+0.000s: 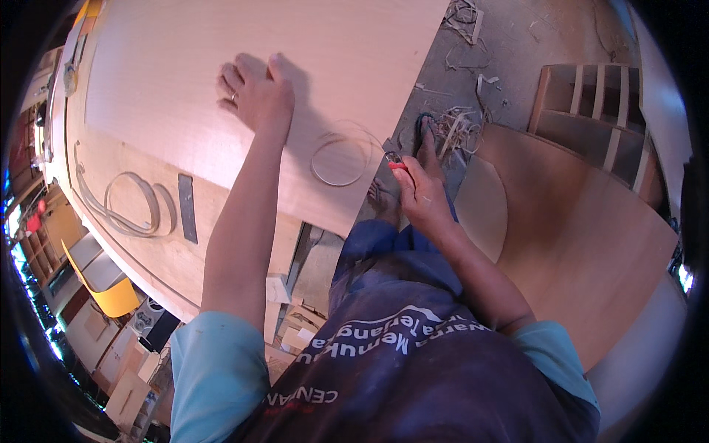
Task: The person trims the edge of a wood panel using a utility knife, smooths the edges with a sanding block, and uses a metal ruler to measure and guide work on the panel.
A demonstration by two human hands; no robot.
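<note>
My left hand [256, 94] is over the pale wood panel [177, 44], fingers apart and bent a little, holding nothing. A shadow falls beside it; whether the palm presses on the surface I cannot tell. Close to the panel's right edge, my right hand [422, 193] is closed round a small red-handled tool with a metal head [395, 159]. The tool's exact kind does not show clearly. A thin curled strip [341, 184] loops over the panel's corner, and its end runs toward the tool's head.
Left of the panel, a coiled edging strip [153, 214] and a dark flat bar [188, 209] lie on a lower board. Shavings [459, 127] litter the floor near my feet. A large curved brown sheet [569, 229] and a wooden frame with compartments [591, 103] stand on the right.
</note>
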